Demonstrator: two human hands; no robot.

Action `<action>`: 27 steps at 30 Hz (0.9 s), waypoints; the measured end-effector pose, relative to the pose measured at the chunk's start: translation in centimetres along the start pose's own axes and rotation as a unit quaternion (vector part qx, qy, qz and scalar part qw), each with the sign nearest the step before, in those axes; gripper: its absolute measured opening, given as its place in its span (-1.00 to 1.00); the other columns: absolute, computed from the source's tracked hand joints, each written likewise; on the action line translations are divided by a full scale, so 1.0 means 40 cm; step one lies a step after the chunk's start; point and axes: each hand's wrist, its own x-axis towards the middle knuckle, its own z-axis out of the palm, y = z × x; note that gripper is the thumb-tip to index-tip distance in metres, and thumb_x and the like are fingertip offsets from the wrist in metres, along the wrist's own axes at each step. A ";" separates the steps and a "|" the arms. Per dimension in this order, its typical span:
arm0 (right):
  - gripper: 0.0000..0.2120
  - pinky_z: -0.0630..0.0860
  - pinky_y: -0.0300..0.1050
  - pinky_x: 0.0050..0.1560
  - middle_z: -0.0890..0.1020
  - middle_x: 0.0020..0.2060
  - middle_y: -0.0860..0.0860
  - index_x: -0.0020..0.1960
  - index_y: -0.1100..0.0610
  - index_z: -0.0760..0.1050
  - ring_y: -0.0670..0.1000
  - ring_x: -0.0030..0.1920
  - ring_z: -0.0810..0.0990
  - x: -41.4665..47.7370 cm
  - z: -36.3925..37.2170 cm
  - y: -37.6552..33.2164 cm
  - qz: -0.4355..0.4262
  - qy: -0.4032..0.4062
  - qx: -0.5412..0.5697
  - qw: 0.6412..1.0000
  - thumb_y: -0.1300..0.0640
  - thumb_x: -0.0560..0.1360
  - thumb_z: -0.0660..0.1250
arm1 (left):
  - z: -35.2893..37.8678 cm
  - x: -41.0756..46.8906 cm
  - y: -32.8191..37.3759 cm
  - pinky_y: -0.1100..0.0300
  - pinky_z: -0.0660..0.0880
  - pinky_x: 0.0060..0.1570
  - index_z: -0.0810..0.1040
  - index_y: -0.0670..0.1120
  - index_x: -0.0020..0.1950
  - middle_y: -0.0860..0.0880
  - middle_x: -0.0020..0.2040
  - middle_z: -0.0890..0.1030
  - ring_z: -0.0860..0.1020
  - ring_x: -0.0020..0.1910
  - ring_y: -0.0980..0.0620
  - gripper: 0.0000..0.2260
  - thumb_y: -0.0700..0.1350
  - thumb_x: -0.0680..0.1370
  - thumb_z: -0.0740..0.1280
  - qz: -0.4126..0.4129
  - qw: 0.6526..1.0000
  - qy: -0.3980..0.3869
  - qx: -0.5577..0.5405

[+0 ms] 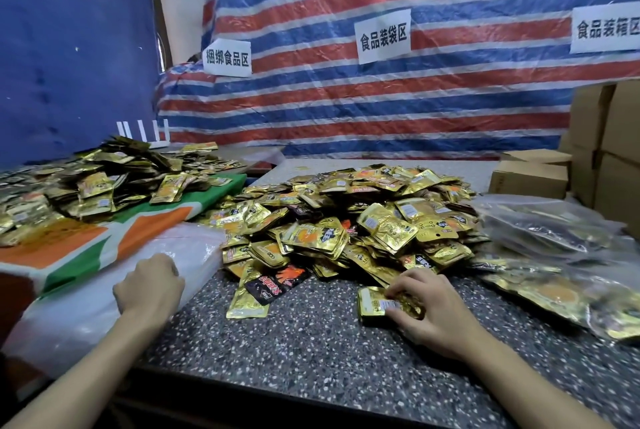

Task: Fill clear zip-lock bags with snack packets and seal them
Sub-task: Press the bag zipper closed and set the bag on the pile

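Speckled grey stone surface [311, 342]; right hand [440, 314] fingers pinch gold foil snack packets [372, 304], left hand [149, 286] fingers curl on clear plastic bags [201, 252]; slick stack may fan apart.

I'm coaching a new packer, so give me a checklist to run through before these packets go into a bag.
1. Packets gathered: ok, the right hand grips a small stack of packets on the table.
2. Reach to the clear bags: ok, the left hand rests on them.
3. One bag picked out: cannot tell, the knuckles hide the grip.
4. Bag held open: not ok, none is open.
5. More packets within reach: ok, the pile lies just beyond the hands.
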 end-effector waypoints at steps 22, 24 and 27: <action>-0.74 0.54 -0.14 -0.04 0.61 -0.12 -0.19 0.00 -0.08 0.54 -0.11 -0.05 0.59 0.004 -0.013 0.001 0.061 0.083 0.146 0.984 -0.22 0.45 0.30 | -0.051 -0.327 0.466 0.10 0.65 -0.32 0.51 0.02 -0.07 -0.02 -0.11 0.66 0.69 -0.22 0.06 -0.87 -0.21 0.59 0.34 0.345 0.747 -0.011 -0.568; -0.72 0.56 -0.15 -0.10 0.63 -0.13 -0.13 -0.03 -0.09 0.53 -0.08 -0.11 0.61 0.003 -0.014 0.008 0.075 0.097 0.199 0.972 -0.26 0.47 0.26 | -0.006 -0.374 0.508 -0.05 0.66 -0.29 0.54 0.00 -0.07 -0.05 -0.11 0.66 0.69 -0.19 0.01 -0.87 -0.23 0.59 0.36 0.332 0.732 -0.077 -0.590; -0.64 0.57 -0.07 -0.15 0.67 -0.15 -0.02 -0.05 -0.03 0.56 -0.04 -0.17 0.63 0.004 -0.012 0.023 0.100 0.111 0.264 0.953 -0.31 0.49 0.22 | 0.059 -0.430 0.532 -0.03 0.67 -0.22 0.55 -0.14 -0.05 -0.12 -0.12 0.67 0.70 -0.19 -0.05 -0.93 -0.29 0.58 0.35 0.284 0.704 -0.182 -0.625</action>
